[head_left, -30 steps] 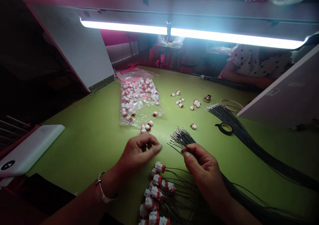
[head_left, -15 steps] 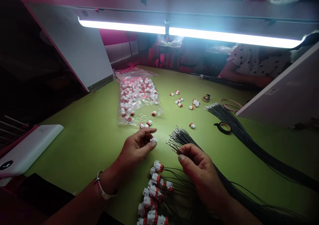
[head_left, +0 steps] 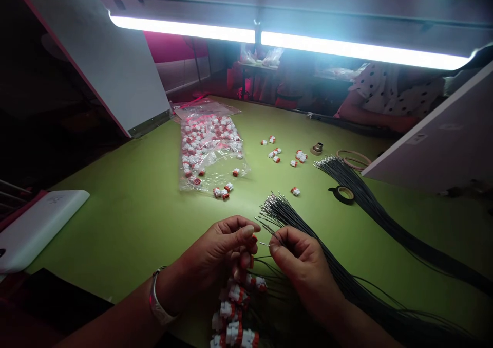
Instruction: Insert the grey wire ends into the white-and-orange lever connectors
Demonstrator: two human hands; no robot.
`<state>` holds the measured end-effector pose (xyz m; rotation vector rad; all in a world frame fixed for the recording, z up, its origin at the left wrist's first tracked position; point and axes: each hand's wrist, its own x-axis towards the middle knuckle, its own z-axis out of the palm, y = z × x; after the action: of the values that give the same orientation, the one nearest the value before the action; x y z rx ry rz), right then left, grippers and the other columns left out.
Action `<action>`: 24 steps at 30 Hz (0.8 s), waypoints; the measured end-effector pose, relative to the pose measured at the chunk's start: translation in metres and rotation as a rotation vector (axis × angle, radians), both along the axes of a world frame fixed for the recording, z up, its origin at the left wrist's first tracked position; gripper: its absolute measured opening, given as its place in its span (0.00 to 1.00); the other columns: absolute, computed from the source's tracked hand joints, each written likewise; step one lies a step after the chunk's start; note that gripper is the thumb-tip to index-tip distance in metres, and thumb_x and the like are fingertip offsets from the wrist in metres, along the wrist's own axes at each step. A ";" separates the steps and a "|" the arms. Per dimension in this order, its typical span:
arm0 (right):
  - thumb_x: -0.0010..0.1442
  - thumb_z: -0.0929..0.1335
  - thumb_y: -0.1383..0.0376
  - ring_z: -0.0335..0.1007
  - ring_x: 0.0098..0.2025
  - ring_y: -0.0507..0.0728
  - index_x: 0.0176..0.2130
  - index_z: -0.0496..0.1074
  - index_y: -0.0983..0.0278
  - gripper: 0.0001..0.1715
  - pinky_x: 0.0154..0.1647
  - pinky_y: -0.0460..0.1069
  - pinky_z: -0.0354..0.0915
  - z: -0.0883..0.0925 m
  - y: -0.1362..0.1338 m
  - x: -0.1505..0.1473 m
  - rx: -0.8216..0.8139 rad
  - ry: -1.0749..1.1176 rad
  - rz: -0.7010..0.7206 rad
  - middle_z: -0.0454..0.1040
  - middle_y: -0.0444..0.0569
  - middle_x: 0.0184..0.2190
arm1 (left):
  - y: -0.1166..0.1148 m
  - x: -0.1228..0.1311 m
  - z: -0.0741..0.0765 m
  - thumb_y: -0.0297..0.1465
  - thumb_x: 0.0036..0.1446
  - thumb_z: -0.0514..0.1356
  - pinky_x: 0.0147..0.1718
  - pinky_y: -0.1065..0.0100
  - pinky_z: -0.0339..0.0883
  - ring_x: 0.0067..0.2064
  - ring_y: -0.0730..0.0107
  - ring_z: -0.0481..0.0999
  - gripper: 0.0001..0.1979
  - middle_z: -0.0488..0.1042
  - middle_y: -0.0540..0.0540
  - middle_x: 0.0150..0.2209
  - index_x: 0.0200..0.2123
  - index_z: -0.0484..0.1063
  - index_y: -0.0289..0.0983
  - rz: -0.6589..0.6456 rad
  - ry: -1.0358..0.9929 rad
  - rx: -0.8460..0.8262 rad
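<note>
My left hand (head_left: 227, 242) is closed round a red-and-white connector (head_left: 253, 239), mostly covered by the fingers. Close by on the right, my right hand (head_left: 298, 255) pinches a black wire with a metal terminal (head_left: 264, 243) pointing toward the connector. Beside the right hand fans a bundle of black wires (head_left: 287, 209) with bare metal terminals at its far end. Below the left hand is a pile of connectors (head_left: 234, 307) with wires running from them to the right.
A clear plastic bag (head_left: 210, 147) of connectors lies beyond the left hand, with loose connectors (head_left: 299, 155) to its right. At right are a second wire bundle (head_left: 370, 199), black tape (head_left: 342, 195) and a white panel (head_left: 431, 137). A co-worker's sleeve (head_left: 370, 88) shows behind.
My left hand has turned and come nearer the right hand, with the connector now facing the wire. The right hand has pulled a terminal slightly apart from the bundle.
</note>
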<state>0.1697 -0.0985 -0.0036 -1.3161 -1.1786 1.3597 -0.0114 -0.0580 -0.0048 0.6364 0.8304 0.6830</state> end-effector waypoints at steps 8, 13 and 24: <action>0.61 0.67 0.62 0.53 0.24 0.50 0.28 0.67 0.63 0.11 0.23 0.46 0.53 -0.002 -0.004 -0.002 0.112 -0.140 0.035 0.61 0.40 0.21 | -0.003 0.004 0.002 0.40 0.54 0.69 0.14 0.80 0.57 0.18 0.81 0.68 0.15 0.73 0.51 0.22 0.29 0.72 0.34 -0.036 0.051 0.022; 0.60 0.67 0.65 0.57 0.24 0.51 0.28 0.67 0.62 0.09 0.24 0.46 0.56 -0.003 -0.006 0.000 0.192 -0.234 0.026 0.64 0.40 0.21 | -0.004 0.001 0.009 0.38 0.57 0.66 0.14 0.79 0.60 0.17 0.79 0.69 0.12 0.74 0.50 0.22 0.35 0.76 0.34 -0.096 0.024 0.045; 0.61 0.67 0.67 0.61 0.25 0.52 0.27 0.67 0.62 0.10 0.25 0.46 0.59 -0.001 -0.011 -0.001 0.280 -0.284 0.040 0.67 0.41 0.23 | -0.010 0.002 0.003 0.36 0.56 0.67 0.14 0.80 0.60 0.19 0.79 0.70 0.11 0.75 0.50 0.25 0.31 0.72 0.35 -0.070 0.049 0.090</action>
<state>0.1688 -0.1091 -0.0047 -1.3135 -1.5334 1.0109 -0.0096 -0.0679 -0.0015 0.7620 0.8220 0.6459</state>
